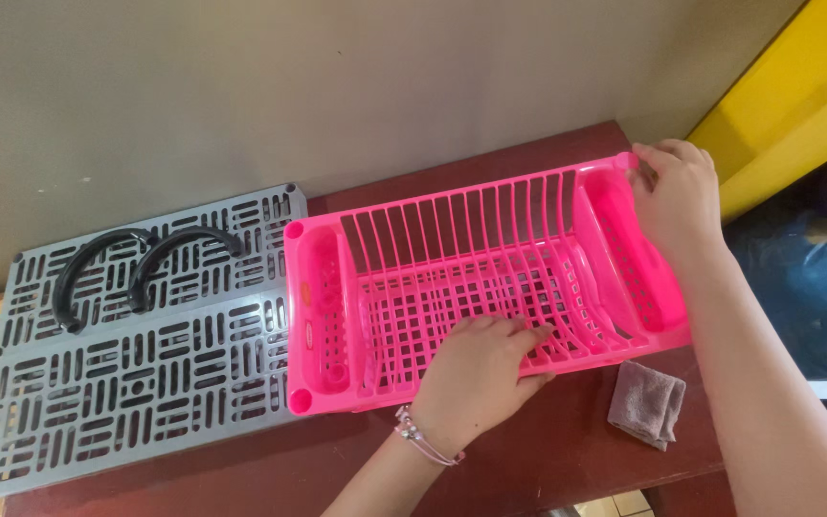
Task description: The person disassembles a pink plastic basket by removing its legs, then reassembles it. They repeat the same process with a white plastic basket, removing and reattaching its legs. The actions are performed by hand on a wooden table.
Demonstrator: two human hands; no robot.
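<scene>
Pink rack [471, 278] on worktop [547, 450] right of grey panels [136, 364]; left hand [476, 378] flat-fingered over its near rim, right hand [677, 196] pinching far end, steadying it, grey cloth [646, 402] just beside

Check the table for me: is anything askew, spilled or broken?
Nothing spilled or visibly broken. The pink rack sits slightly tilted to the table edge, with the left hand on its front side and the right hand at its far right corner. A grey cloth lies crumpled beside it. Two black arches rest loose on the grey panels.
</scene>
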